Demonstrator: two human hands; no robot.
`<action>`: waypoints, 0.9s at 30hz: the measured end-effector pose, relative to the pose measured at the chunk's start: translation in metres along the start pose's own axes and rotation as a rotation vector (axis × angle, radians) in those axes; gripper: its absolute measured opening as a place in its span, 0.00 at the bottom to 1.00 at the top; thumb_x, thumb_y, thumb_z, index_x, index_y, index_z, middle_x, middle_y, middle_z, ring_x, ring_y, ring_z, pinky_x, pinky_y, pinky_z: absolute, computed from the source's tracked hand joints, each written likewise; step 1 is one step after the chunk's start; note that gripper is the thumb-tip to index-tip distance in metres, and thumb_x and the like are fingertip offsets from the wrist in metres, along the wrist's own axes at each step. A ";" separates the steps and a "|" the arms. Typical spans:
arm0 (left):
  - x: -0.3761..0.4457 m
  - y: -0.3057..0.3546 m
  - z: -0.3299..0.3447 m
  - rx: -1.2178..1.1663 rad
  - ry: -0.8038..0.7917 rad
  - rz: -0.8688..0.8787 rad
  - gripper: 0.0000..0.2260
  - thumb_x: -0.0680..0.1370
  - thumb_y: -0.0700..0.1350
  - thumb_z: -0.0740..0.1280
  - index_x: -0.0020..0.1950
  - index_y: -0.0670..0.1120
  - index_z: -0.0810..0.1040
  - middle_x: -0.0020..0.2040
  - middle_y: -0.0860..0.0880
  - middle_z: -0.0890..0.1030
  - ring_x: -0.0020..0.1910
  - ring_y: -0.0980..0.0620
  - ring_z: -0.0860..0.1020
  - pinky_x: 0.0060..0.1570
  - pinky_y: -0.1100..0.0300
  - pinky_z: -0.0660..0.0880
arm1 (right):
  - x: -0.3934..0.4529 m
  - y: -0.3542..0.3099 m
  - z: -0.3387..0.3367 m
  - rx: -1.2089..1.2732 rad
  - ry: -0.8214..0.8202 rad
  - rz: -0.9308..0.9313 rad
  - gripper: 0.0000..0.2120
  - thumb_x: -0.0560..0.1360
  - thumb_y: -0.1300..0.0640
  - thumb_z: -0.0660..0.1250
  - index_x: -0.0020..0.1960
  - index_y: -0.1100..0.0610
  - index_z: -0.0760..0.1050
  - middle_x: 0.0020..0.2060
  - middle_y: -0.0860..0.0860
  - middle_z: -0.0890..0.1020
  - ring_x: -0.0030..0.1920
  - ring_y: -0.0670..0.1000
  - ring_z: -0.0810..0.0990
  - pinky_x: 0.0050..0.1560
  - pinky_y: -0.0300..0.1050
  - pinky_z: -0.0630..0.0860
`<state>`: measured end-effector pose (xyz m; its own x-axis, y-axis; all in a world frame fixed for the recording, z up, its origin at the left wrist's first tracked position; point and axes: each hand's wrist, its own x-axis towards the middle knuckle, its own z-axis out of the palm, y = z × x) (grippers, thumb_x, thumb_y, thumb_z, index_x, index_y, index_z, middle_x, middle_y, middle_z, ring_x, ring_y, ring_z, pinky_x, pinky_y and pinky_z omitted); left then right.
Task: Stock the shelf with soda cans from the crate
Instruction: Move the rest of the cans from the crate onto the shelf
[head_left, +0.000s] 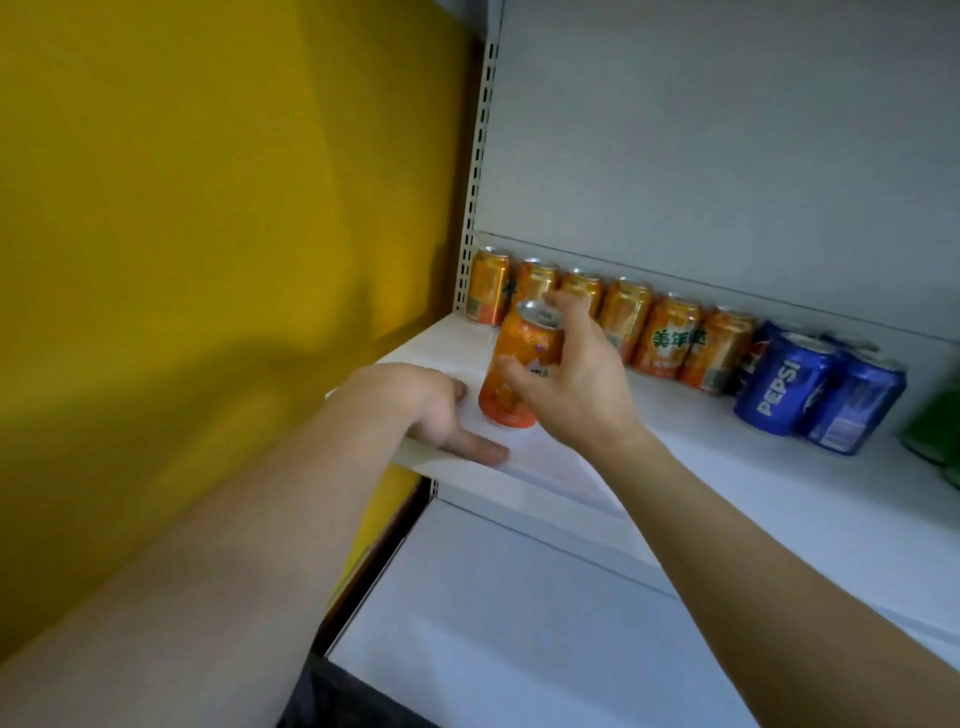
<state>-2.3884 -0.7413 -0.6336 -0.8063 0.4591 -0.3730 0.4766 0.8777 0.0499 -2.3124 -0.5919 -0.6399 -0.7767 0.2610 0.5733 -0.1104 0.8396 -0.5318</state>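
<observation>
Our left hand (436, 410) rests flat on the shelf (727, 467) edge; our right hand (571, 379) grips the orange can (519, 364). We should slide it upright toward twelve o'clock, beside the orange row (623, 322).

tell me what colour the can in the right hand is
Orange metal soda can, seen in the head view.
</observation>
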 end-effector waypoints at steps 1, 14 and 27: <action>0.002 0.000 -0.002 0.022 -0.016 0.000 0.62 0.51 0.86 0.59 0.80 0.57 0.56 0.77 0.50 0.66 0.72 0.43 0.69 0.69 0.44 0.69 | 0.008 0.004 0.008 -0.053 -0.013 -0.033 0.32 0.72 0.45 0.72 0.72 0.48 0.65 0.63 0.51 0.75 0.53 0.52 0.79 0.48 0.47 0.77; 0.013 0.014 -0.014 -0.014 -0.041 -0.065 0.48 0.61 0.76 0.72 0.75 0.55 0.67 0.68 0.49 0.75 0.61 0.44 0.76 0.61 0.47 0.76 | 0.107 0.028 0.078 -0.247 -0.024 -0.070 0.26 0.75 0.50 0.72 0.69 0.54 0.68 0.68 0.56 0.71 0.58 0.59 0.78 0.51 0.50 0.77; 0.024 0.013 -0.006 -0.015 -0.066 -0.064 0.54 0.58 0.79 0.69 0.78 0.55 0.61 0.72 0.47 0.72 0.68 0.38 0.72 0.66 0.35 0.70 | 0.152 0.042 0.105 -0.503 0.056 -0.128 0.27 0.72 0.41 0.72 0.66 0.54 0.74 0.62 0.56 0.79 0.65 0.61 0.71 0.59 0.56 0.70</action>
<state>-2.4039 -0.7181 -0.6360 -0.8097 0.3928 -0.4360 0.4196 0.9069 0.0377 -2.5001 -0.5673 -0.6412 -0.7407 0.1543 0.6538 0.1194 0.9880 -0.0980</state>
